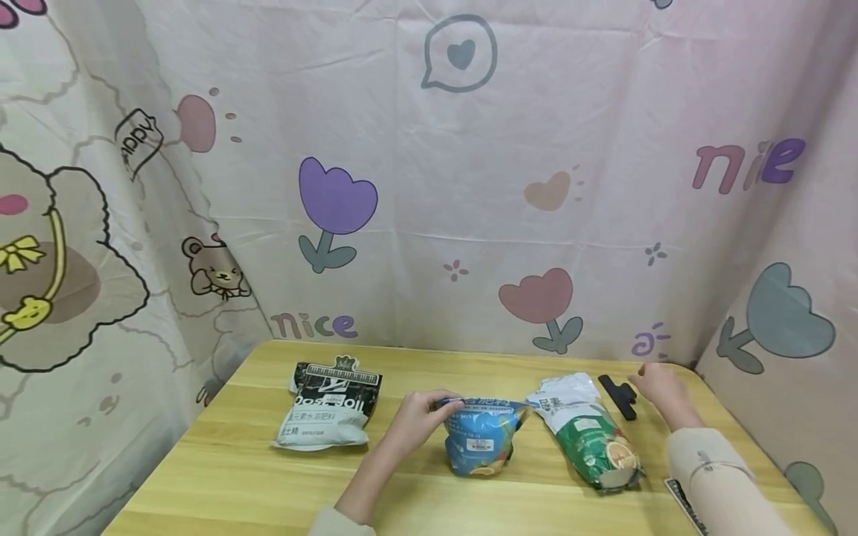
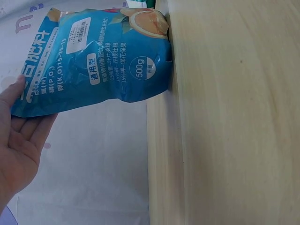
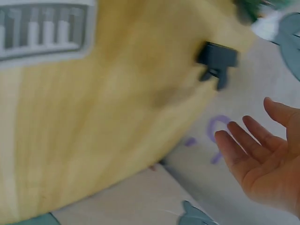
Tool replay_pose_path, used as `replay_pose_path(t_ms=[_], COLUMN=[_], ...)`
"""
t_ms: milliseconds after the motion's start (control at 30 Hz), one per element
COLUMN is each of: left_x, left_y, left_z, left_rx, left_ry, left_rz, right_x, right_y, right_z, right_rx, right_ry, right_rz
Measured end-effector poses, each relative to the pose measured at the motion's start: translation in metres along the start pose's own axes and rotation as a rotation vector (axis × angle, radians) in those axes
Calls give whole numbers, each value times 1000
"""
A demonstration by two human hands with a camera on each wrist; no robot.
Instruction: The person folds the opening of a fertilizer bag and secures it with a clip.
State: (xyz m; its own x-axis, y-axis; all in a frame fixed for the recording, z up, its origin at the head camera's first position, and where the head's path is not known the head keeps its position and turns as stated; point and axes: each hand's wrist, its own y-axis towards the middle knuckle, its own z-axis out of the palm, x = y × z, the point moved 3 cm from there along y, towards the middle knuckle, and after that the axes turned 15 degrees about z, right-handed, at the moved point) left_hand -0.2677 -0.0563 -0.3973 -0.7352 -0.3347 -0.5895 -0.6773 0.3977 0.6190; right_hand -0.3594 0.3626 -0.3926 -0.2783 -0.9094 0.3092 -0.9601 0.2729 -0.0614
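Observation:
A blue fertilizer bag [image 1: 477,443] marked 500g stands upright on the table, and my left hand [image 1: 424,418] pinches its upper left corner between thumb and fingers. In the left wrist view the same blue bag [image 2: 101,61] shows its printed face and orange picture. My right hand [image 1: 660,391] is near the black clip [image 1: 618,396] at the table's right side, its fingers apart from it. The right wrist view shows that hand [image 3: 262,154] with loosely spread fingers and nothing in them, the dark clip [image 3: 217,61] a short way off.
A green and white bag [image 1: 593,439] lies between the blue bag and the black clip. At left, a black and white bag [image 1: 325,417] has a wide clip [image 1: 342,372] across its top. Another flat clip [image 1: 685,506] lies partly under the right sleeve. A printed curtain [image 1: 415,186] hangs behind the table.

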Motion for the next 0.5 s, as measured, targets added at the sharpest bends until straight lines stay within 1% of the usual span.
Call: replay_pose_path(t_ms=[67,200,300,400,500], left_x=[0,0,1,1,1], left_y=[1,2,1,1,0], left_z=[0,1,2,3,4], left_rx=[1,0,-3,-2,3], left_ry=[-2,-4,-12,-18,-28], left_rz=[-2,1,10,11,-1], right_x=[-6,-14,-16,-17,-18], right_y=[2,5,8,10,12], right_z=[9,24,31,36,38], right_rx=[8,55,76,75,50], right_ry=[-12,20,36,47,72], right_rz=[12,68,93,99,81])
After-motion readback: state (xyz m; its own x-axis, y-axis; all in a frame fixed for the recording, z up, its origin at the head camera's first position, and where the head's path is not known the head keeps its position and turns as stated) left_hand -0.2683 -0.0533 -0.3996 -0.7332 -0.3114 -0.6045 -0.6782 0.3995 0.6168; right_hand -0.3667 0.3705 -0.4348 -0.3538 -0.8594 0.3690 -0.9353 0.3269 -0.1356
